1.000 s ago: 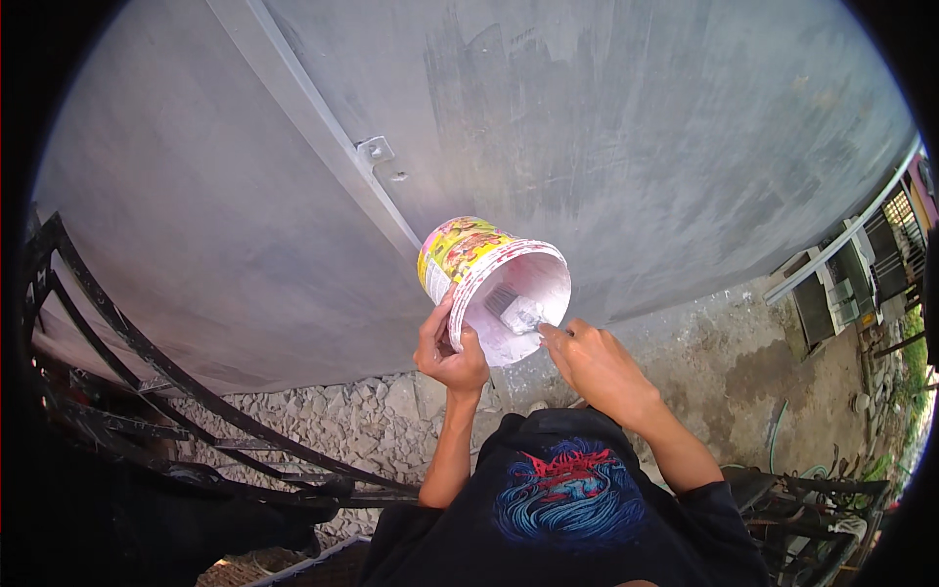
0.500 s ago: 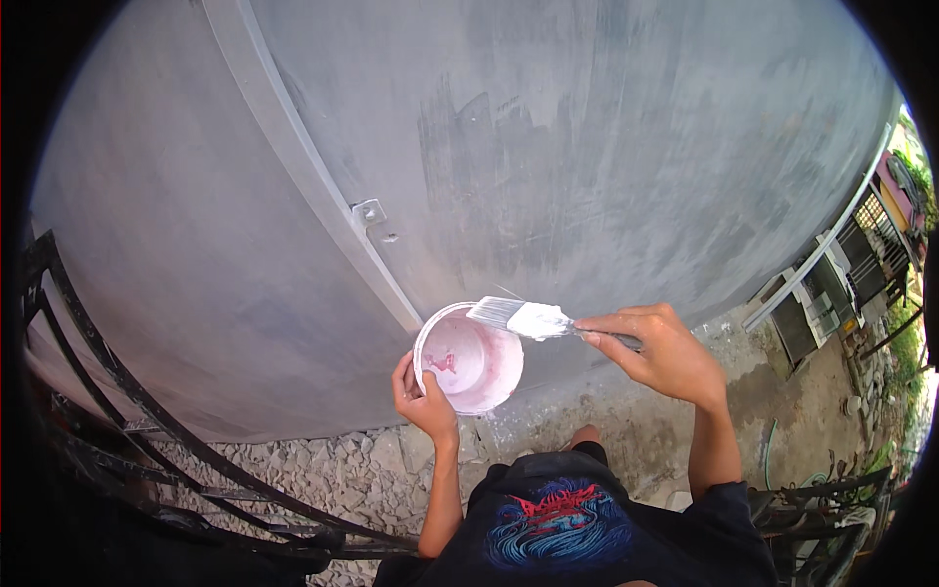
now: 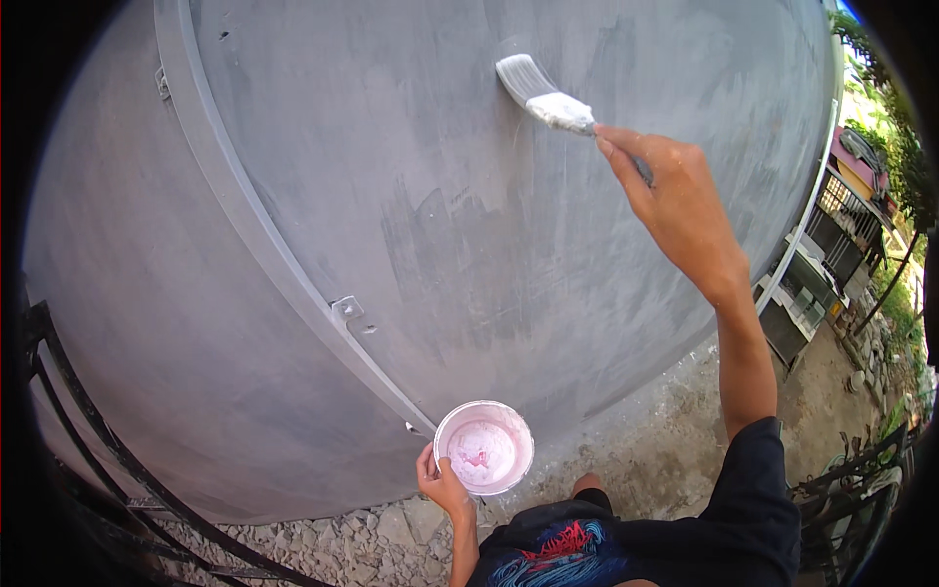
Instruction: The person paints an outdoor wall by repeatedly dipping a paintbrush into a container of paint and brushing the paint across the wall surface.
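Note:
My right hand (image 3: 675, 201) is closed round the handle of a paintbrush (image 3: 553, 101). Thick white paint coats the brush's ferrule, and its bristles press bent against the grey wall (image 3: 323, 166), high up. Low down, my left hand (image 3: 445, 484) grips the rim of a white bucket (image 3: 532, 450), thumb over the edge. Pinkish-white residue lines the inside of the bucket, with a red patch at its bottom. Darker streaks run down the wall surface below the brush.
A raised vertical strip (image 3: 235, 205) with a small metal bracket (image 3: 346, 309) runs down the wall. Black metal railing (image 3: 108, 440) stands at the left, above broken stones (image 3: 381, 538). Concrete ground (image 3: 675, 421) lies to the right, with dark cabinets (image 3: 797, 328) beyond.
My right hand has raised the paintbrush from above the bucket to high on the wall, where the bristles now touch. The view has tilted upward, so the bucket appears lower.

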Available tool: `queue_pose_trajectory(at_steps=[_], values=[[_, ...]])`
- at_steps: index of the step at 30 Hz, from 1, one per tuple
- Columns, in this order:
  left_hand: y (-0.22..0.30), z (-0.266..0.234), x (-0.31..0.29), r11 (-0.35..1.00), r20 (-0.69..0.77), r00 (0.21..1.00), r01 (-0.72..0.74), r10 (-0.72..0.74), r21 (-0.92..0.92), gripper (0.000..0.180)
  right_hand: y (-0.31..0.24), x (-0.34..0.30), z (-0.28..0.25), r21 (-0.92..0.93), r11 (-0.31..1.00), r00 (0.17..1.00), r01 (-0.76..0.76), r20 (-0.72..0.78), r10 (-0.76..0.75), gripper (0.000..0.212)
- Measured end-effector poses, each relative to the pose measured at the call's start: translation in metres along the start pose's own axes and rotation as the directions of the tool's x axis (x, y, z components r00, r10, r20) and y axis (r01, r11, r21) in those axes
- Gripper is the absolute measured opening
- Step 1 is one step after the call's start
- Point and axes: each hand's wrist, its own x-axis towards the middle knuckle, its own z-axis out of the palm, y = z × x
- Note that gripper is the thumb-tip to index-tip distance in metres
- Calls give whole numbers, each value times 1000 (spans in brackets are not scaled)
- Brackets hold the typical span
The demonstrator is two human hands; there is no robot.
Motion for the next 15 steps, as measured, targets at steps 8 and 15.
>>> queue_pose_trajectory(at_steps=[8, 15], values=[[-17, -19, -1, 999, -58, 998, 40, -39, 13, 35, -9, -77, -3, 115, 975, 862, -191, 494, 111, 22], [-11, -11, 2, 998, -1, 999, 40, -40, 52, 36, 5, 53, -21, -110, 994, 993, -16, 114, 29, 26]])
